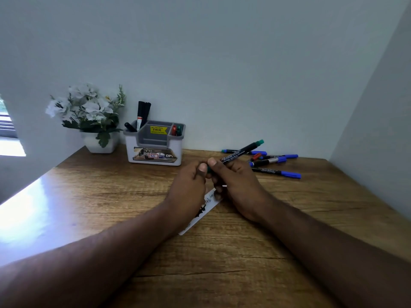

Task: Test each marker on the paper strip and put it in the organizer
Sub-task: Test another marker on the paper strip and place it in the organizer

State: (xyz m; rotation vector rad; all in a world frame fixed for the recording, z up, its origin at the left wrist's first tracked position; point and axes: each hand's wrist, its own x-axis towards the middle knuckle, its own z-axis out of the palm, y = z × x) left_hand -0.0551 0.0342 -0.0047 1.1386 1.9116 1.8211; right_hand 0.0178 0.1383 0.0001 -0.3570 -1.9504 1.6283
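Note:
A green-ended black marker (242, 151) is held above the desk, its far end pointing up and right. My right hand (235, 185) grips its barrel. My left hand (189, 185) pinches the green cap at its near end, thumb against thumb. Under both hands lies a white paper strip (200, 215) with dark scribbles, partly hidden. The white and grey organizer (155, 150) stands at the back, with black markers in its left slot and a red and a green one in its right slot. Several loose markers (274, 163), mostly blue-capped, lie to the right.
A white pot of white flowers (89, 116) stands left of the organizer against the wall. White walls close in the wooden desk (222, 263) at the back and on the right. A bright glare covers the desk's left edge.

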